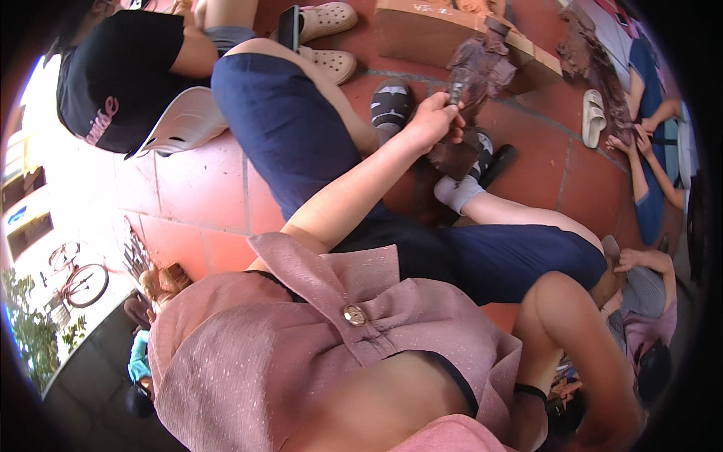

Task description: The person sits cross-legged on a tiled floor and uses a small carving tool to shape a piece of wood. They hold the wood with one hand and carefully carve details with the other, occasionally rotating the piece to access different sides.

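My left hand point(437, 123) reaches forward with its fingers curled around part of a dark brown wood carving point(482, 71). The carving has a rough, figure-like shape and stands on the tiles between my feet, its lower part point(454, 156) dark and blocky. A short ridged dark piece shows just above my fingers; whether it belongs to the carving I cannot tell. My right arm point(580, 339) is sharply bent at the lower right. Its forearm runs down toward the picture's edge, and motion smears its end, so the fingers of my right hand do not show.
A light wooden block point(422, 34) lies beyond the carving. Close on my left sits a person in a black cap point(120, 75), with beige clogs point(327, 38) beside them. At right, another person's hands point(636, 139) touch a second dark carving point(595, 68) near a pale sandal point(593, 119).
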{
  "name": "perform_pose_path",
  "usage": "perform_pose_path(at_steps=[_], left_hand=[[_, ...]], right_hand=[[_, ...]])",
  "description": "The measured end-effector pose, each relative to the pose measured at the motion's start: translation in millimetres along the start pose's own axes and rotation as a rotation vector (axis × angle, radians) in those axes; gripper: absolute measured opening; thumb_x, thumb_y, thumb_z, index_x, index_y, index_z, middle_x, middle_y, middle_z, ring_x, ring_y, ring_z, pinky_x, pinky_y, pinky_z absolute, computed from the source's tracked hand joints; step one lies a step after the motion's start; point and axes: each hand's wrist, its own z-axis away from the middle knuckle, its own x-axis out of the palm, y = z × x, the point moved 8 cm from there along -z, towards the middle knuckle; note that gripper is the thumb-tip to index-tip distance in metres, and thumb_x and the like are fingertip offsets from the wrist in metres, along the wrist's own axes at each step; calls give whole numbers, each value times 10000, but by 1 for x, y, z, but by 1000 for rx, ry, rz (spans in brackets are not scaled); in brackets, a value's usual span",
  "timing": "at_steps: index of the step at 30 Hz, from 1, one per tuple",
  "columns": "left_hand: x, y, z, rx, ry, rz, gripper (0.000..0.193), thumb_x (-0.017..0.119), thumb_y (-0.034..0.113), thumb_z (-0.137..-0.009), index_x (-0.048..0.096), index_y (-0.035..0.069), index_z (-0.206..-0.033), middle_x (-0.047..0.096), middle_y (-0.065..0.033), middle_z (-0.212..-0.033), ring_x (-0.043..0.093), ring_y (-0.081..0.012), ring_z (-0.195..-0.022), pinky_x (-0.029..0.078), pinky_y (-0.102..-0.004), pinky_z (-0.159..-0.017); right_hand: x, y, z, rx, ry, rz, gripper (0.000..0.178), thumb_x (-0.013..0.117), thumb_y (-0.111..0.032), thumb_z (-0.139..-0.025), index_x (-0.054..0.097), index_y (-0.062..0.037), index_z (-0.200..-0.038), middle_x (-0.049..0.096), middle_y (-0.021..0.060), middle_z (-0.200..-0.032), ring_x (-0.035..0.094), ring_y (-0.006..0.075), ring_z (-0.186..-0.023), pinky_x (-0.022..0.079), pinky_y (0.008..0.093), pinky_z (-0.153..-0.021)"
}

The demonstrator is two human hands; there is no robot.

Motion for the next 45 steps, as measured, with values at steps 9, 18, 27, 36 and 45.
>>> perform_pose_path(at_steps=[9, 18, 27, 36, 45], left_hand=[[8, 13, -6, 91, -23, -51, 264, 394, 85, -951, 418, -27, -1189, 610, -138, -847, 586, -168, -567, 522, -296, -539], [12, 19, -8, 69, -40, -180, 259, 405, 145, -971, 482, -32, -1144, 583, -91, -790, 568, -147, -533, 491, -270, -478], [0, 44, -55, 198, 34, -385, 204, 427, 127, -952, 562, -25, -971, 537, -49, -598, 467, -121, -404, 371, -260, -348], [0, 54, -53, 107, 35, -334, 198, 425, 152, -956, 559, 8, -943, 524, -35, -618, 440, -100, -394, 352, -240, -335], [4, 65, -42, 107, 22, -505, 180, 399, 91, -912, 547, -12, -904, 515, -65, -606, 436, -124, -375, 337, -270, -324]], right_hand=[[-147, 217, 238, 1129, 840, 477, 345, 500, -262, -963, 569, 6, -1171, 632, 121, -950, 622, 172, -834, 523, 303, -718], [-150, 320, 329, 1281, 990, 241, 223, 555, -194, -934, 661, -3, -978, 530, 12, -567, 441, 82, -389, 323, 258, -342], [-186, 339, 294, 1218, 717, 897, 224, 576, -190, -888, 660, 4, -815, 604, 75, -582, 601, 169, -512, 467, 321, -515], [-189, 357, 302, 1280, 855, 476, 250, 610, -203, -868, 615, 19, -751, 591, 70, -578, 549, 116, -544, 444, 321, -537], [-182, 355, 296, 1263, 884, 350, 229, 615, -202, -872, 653, 9, -790, 603, 27, -623, 502, 79, -521, 422, 286, -498]])
